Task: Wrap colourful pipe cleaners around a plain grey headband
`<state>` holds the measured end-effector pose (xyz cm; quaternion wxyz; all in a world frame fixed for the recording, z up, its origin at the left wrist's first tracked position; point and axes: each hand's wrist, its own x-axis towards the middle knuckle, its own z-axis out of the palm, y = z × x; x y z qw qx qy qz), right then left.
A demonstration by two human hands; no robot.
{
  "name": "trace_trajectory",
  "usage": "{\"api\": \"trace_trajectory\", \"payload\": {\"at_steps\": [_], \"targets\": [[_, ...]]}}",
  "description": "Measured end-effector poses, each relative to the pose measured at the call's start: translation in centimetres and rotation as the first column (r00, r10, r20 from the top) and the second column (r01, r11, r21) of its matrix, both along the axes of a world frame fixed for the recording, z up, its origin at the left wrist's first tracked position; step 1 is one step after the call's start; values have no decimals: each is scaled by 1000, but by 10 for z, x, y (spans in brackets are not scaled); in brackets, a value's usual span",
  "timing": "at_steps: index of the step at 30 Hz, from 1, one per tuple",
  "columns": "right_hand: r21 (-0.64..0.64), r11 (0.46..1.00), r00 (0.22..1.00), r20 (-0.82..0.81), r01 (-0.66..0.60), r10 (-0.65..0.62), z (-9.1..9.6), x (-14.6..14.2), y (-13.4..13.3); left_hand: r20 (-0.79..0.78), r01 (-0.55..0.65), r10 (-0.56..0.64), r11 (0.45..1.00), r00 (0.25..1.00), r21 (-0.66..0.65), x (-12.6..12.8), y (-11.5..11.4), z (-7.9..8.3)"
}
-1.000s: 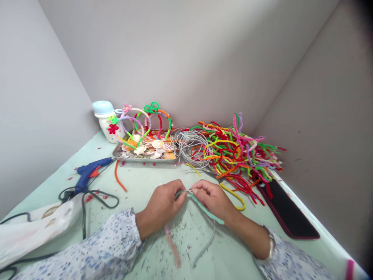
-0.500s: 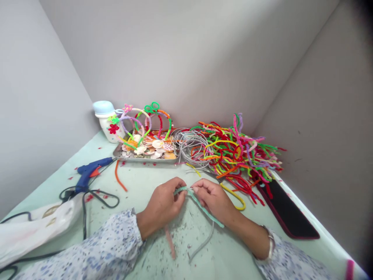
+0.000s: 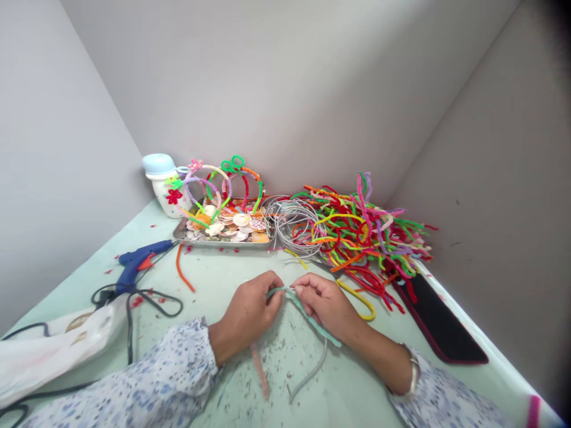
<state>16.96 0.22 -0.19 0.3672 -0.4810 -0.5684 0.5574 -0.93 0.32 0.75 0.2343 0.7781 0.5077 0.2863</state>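
Note:
Both hands meet over the middle of the pale green table (image 3: 214,279). My left hand (image 3: 250,312) is closed in a pinch on the end of a teal pipe cleaner (image 3: 312,321). My right hand (image 3: 328,303) pinches the same teal pipe cleaner just beside it, and the strand trails back under my right wrist. A grey curved band (image 3: 310,371) and a pink pipe cleaner (image 3: 260,371) hang or lie below the hands near me.
A metal tray of shells (image 3: 223,229) with decorated hoops (image 3: 227,178) stands at the back, beside a white jar (image 3: 160,184). Grey wire hoops (image 3: 292,223) and a heap of coloured pipe cleaners (image 3: 366,229) lie back right. Blue glue gun (image 3: 138,261) left, dark phone (image 3: 439,324) right, white bag (image 3: 49,351).
The hands have stayed almost still. The grey band and the pink pipe cleaner below them have shifted slightly toward the left and up.

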Motion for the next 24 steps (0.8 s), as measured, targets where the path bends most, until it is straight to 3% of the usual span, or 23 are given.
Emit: {"api": "trace_trajectory", "payload": {"at_steps": [10, 24], "targets": [[25, 1000, 996, -86, -12, 14, -1, 0, -1, 100, 81, -77, 996, 992, -42, 1, -2, -2], [84, 995, 998, 28, 46, -48, -5, 1, -2, 115, 61, -51, 995, 992, -79, 2, -5, 7]]}}
